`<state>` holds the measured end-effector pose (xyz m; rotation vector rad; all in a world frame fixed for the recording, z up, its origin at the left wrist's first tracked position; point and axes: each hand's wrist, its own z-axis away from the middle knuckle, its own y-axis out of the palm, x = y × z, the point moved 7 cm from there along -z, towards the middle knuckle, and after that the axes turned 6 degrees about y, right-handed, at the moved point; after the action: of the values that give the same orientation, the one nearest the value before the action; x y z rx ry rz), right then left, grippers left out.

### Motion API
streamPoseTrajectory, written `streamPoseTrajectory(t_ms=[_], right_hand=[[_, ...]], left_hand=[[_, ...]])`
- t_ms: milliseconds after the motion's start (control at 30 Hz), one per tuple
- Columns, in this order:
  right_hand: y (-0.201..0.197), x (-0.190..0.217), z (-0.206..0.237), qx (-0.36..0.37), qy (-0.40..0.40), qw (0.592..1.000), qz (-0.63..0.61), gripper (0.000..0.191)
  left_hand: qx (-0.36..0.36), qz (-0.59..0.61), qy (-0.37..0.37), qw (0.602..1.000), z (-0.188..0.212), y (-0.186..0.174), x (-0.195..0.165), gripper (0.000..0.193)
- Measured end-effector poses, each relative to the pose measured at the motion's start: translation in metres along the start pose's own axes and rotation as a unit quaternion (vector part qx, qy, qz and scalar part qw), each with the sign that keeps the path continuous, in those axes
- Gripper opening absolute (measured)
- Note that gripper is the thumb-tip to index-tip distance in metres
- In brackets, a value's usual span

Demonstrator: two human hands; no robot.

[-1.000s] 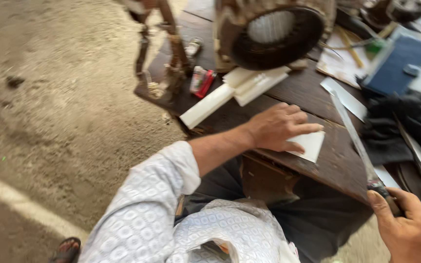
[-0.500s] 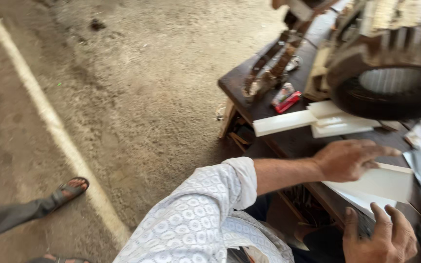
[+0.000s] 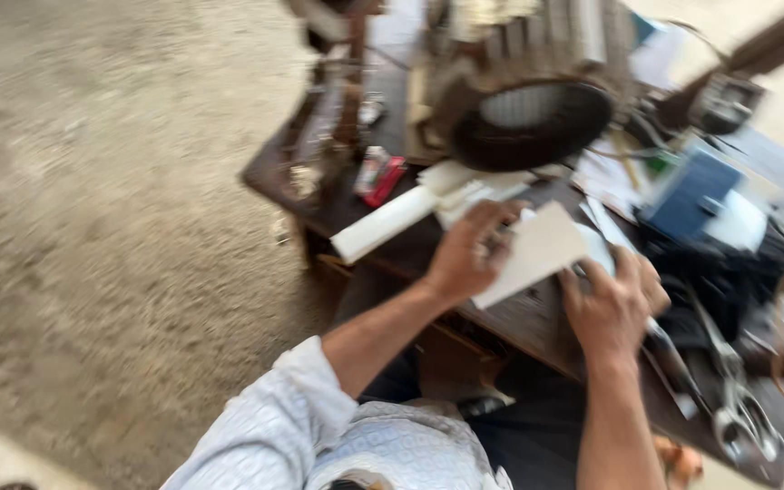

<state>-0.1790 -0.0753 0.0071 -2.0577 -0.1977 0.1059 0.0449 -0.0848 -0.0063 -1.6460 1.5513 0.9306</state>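
While I look down from the head camera, I see these things:

Paper: a flat white sheet [image 3: 542, 249], stiff, with straight edges, tilted up a bit above the dark wood table [image 3: 537, 318].

Left hand [image 3: 465, 254]: fingers curled on the sheet's left edge, holding it.

Right hand [image 3: 612, 304]: fingers touch the sheet's lower right side; I cannot tell how tight.

Behind: a big round motor shell [image 3: 528, 100].

Right side: a blue box [image 3: 687, 195] and metal pliers [image 3: 737, 399].
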Motion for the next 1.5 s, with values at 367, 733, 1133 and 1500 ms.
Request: streamPoseTrajectory(t_ms=[367, 733, 1133, 1500], right_hand=[[-0.026, -0.030, -0.016, -0.023, 0.150, 0.959, -0.240, 0.040], [-0.018, 0.044, 0.026, 0.105, 0.191, 0.870, -0.441, 0.060], [0.009, -0.021, 0.013, 0.144, 0.236, 0.803, -0.528, 0.044], [0.014, -0.016, 0.007, 0.259, 0.313, 0.779, -0.477, 0.049]], left_hand=[[0.046, -0.047, 0.005, 0.998, -0.001, 0.025, 0.006, 0.048], [0.020, -0.005, -0.022, 1.000, 0.002, 0.029, 0.014, 0.067], [0.141, -0.224, -0.001, 0.964, 0.007, 0.050, 0.002, 0.033], [0.311, -0.387, 0.035, 0.867, 0.025, 0.055, 0.004, 0.062]])
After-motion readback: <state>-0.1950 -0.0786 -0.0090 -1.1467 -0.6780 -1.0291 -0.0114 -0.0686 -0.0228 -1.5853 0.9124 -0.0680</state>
